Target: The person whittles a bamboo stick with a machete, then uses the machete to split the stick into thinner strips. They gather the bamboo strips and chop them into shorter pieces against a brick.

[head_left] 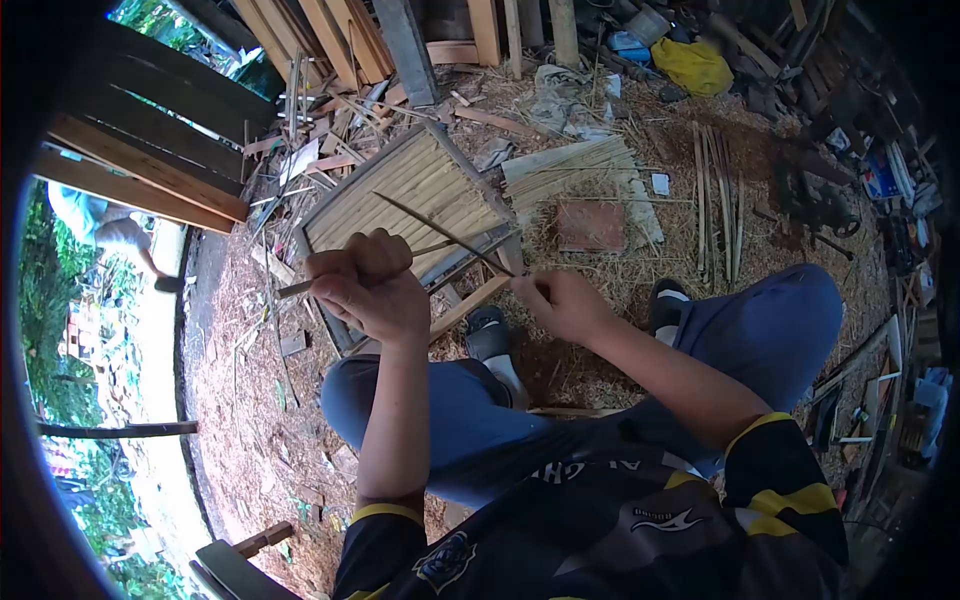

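My left hand (368, 288) is closed in a fist around a narrow wooden stick (294, 290). One pale end sticks out on the left of the fist, and the stick runs on to the right past the knuckles. My right hand (566, 306) pinches the lower end of a long, thin dark strip (430, 224), which slants up and left above the other stick. Whether this strip is a blade or wood I cannot tell. Below both hands, a wooden-framed panel of pale bamboo slats (400, 190) leans between my feet and the scrap pile.
A slatted bamboo mat (575, 165) lies ahead with a reddish square board (590, 226) on it. Several long strips (715, 200) rest on the right. Shavings cover the ground. Planks (340, 40) stand behind, near a yellow bag (692, 67). Another person (115, 230) is outside at left.
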The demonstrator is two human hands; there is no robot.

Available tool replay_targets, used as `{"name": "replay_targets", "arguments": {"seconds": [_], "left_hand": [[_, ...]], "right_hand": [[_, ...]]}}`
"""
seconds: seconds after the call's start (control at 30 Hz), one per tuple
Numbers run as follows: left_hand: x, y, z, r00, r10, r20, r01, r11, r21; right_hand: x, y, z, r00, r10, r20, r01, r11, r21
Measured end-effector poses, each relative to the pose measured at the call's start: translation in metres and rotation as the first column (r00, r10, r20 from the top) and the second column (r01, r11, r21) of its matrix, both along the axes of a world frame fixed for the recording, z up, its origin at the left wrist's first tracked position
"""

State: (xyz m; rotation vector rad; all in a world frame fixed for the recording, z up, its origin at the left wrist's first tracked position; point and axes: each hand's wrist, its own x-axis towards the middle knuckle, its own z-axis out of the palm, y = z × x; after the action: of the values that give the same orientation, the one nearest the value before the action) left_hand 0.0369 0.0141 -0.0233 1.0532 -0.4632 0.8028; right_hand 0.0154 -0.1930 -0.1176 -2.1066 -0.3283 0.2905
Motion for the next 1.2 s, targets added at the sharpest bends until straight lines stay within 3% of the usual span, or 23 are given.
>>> {"name": "replay_targets", "arguments": {"seconds": [0.1, 0.2, 0.3, 0.37, 0.5, 0.57, 0.67, 0.8, 0.9, 1.0, 1.1, 1.2], "left_hand": [[-0.003, 0.005, 0.000, 0.998, 0.064, -0.030, -0.065, 0.997, -0.040], [-0.009, 0.003, 0.001, 0.992, 0.112, -0.050, -0.113, 0.993, -0.019], [-0.017, 0.005, -0.009, 0.995, 0.072, -0.062, -0.074, 0.997, -0.034], [-0.019, 0.007, -0.013, 0.997, 0.039, -0.063, -0.041, 0.998, -0.040], [-0.026, 0.008, -0.015, 0.994, 0.064, -0.084, -0.066, 0.998, -0.015], [-0.029, 0.008, -0.015, 0.991, 0.095, -0.096, -0.096, 0.995, -0.006], [-0.027, 0.011, -0.015, 0.990, 0.106, -0.091, -0.106, 0.994, 0.006], [-0.033, 0.012, -0.022, 0.992, 0.079, -0.095, -0.081, 0.997, -0.017], [-0.033, 0.012, -0.024, 0.991, 0.088, -0.101, -0.088, 0.996, 0.005], [-0.035, 0.012, -0.026, 0.992, 0.079, -0.096, -0.077, 0.997, 0.018], [-0.036, 0.010, -0.024, 0.993, 0.074, -0.088, -0.073, 0.997, 0.015], [-0.040, 0.005, -0.023, 0.994, 0.058, -0.093, -0.060, 0.998, -0.017]], "right_hand": [[0.014, -0.008, -0.054, 0.983, -0.159, -0.087, 0.150, 0.983, -0.101], [0.024, -0.016, -0.060, 0.971, -0.178, -0.160, 0.140, 0.964, -0.225], [0.005, 0.000, -0.010, 0.985, -0.136, -0.107, 0.128, 0.989, -0.079], [-0.007, 0.010, 0.019, 0.997, -0.029, -0.075, 0.026, 0.999, -0.043], [-0.012, 0.005, 0.009, 0.997, 0.055, 0.061, -0.050, 0.996, -0.072], [0.006, -0.004, -0.040, 0.998, -0.054, -0.046, 0.047, 0.990, -0.136], [0.014, -0.007, -0.042, 0.991, -0.092, -0.094, 0.074, 0.981, -0.181], [-0.007, 0.010, 0.020, 0.996, 0.028, -0.086, -0.040, 0.990, -0.138], [-0.018, 0.011, 0.016, 0.986, 0.056, 0.154, -0.041, 0.994, -0.104], [0.004, -0.002, -0.024, 0.987, -0.102, -0.126, 0.065, 0.961, -0.270], [0.020, -0.020, -0.028, 0.983, -0.082, -0.166, 0.031, 0.957, -0.289], [0.012, -0.008, -0.033, 0.997, -0.055, -0.047, 0.041, 0.966, -0.254]]}}
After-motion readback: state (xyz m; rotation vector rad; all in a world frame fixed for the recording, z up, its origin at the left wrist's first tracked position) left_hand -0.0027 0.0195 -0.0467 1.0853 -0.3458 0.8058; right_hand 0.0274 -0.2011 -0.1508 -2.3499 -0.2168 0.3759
